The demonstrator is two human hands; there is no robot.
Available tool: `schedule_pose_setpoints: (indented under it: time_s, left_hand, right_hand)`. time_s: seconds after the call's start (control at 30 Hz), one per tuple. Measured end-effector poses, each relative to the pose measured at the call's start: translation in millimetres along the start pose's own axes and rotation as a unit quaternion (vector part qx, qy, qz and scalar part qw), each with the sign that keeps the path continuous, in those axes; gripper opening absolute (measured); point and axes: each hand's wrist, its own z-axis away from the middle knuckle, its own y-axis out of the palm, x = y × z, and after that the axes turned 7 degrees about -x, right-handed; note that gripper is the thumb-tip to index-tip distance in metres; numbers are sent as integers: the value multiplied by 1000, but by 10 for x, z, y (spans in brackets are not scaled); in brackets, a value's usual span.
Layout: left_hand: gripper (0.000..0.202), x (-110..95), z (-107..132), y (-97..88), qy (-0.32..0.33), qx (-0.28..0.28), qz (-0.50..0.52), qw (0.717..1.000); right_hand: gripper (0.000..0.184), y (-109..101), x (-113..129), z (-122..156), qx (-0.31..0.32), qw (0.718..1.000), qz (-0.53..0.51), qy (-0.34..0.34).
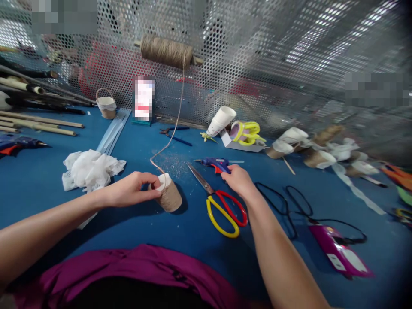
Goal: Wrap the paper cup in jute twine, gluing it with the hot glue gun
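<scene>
My left hand (138, 189) is closed on the rim of a paper cup (170, 196) wrapped in twine, which leans on the blue table. From the cup a strand of twine (178, 113) runs up to a large spool (165, 50) mounted on the mesh. My right hand (237, 179) has its fingers around the handle of a blue glue gun (214, 162) with a red trigger, its nozzle pointing left. Between the hands lie scissors (209, 189) with one yellow and one red handle loop.
White lace fabric (92, 168) is bunched at the left, beside clear glue sticks (112, 131). At the back stand a small basket-like cup (107, 106), a phone (143, 101), and stacked paper cups (222, 120). Pliers (177, 135) lie near the mesh; a purple power strip (339, 249) is right.
</scene>
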Motion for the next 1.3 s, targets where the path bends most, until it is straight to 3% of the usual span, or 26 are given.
schedule_pose_setpoints:
  time_s: [0.13,0.33,0.47,0.57,0.67,0.8,1.3]
  left_hand:
    - [20,67,-14,-2,24,7,4,1000]
    - [20,155,-42,-15,2,9,16,1000]
    - [22,164,-57,-6,-29,0,30,999]
    - [22,158,-64,10,-47,-18,42,998]
    - [20,149,-64,25,-50,-32,53,997]
    - [20,129,-58,28,-51,-33,59,996]
    - [21,125,-39,27,-39,-31,30,998]
  right_hand:
    - [26,-125,86,314,0,991,-132,-28]
    - [24,-289,300,881,126,938,-307,-104]
    - [24,-200,357,1106,161,945,-237,-157]
    - [28,-127,338,1184,98,960,-146,-218]
    - [28,-107,327,1218,41,951,-103,-289]
    - [21,-116,353,1242,22,933,-84,-350]
    - [12,-128,367,1261,28,931,-100,-350]
